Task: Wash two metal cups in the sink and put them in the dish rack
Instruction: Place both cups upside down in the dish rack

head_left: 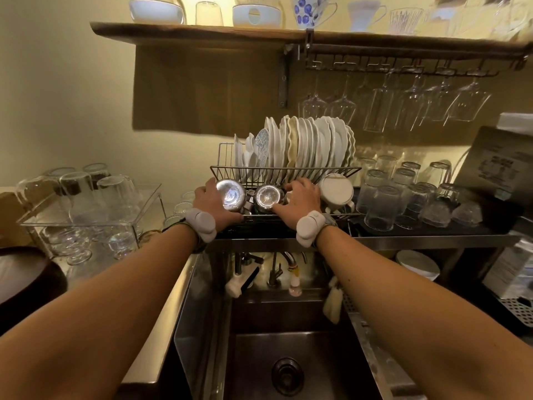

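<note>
While each hand holds one inverted cup at the near edge of the dish rack (285, 169), the step in hand is placement; the task is judged nearly done.
Left hand (212, 201) wraps the left metal cup (230, 194), just right of its palm. Right hand (304, 197) curls round the right metal cup (266, 197), just left of its fingers. Advice: seat each rim flat on the wires before loosening the fingers, and keep off the white mug (336, 192) just right of the right hand.
</note>
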Tool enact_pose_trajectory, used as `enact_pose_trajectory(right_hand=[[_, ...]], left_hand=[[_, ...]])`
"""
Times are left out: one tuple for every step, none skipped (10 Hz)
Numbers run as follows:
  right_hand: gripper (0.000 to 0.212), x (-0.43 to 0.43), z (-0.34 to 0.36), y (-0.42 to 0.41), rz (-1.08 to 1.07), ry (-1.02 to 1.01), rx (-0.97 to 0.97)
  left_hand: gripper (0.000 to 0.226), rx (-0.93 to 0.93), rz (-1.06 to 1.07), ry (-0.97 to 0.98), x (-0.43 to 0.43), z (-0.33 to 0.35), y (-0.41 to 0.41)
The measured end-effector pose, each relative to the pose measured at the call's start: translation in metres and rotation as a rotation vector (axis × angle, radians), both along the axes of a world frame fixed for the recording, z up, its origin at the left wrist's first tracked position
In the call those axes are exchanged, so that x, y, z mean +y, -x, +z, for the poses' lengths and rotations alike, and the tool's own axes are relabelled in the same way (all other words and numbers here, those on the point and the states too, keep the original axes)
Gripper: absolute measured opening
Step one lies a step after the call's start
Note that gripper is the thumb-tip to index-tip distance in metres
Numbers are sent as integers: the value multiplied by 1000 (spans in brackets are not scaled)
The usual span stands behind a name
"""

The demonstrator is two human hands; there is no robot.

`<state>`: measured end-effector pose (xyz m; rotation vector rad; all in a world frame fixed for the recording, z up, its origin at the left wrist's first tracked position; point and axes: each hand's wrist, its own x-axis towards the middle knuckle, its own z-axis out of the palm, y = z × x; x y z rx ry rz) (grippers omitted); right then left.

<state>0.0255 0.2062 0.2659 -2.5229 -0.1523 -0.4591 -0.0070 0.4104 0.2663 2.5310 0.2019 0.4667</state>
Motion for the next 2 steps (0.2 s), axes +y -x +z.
enact_pose_trajectory(right_hand=[[55,-5,-2,5,13,-41,-4],[48,-15,1,12,28,-94,2]], left_hand=[[101,-40,19,-20,-5,-3,6],[87,-126,77,-20,-19,-1,18]])
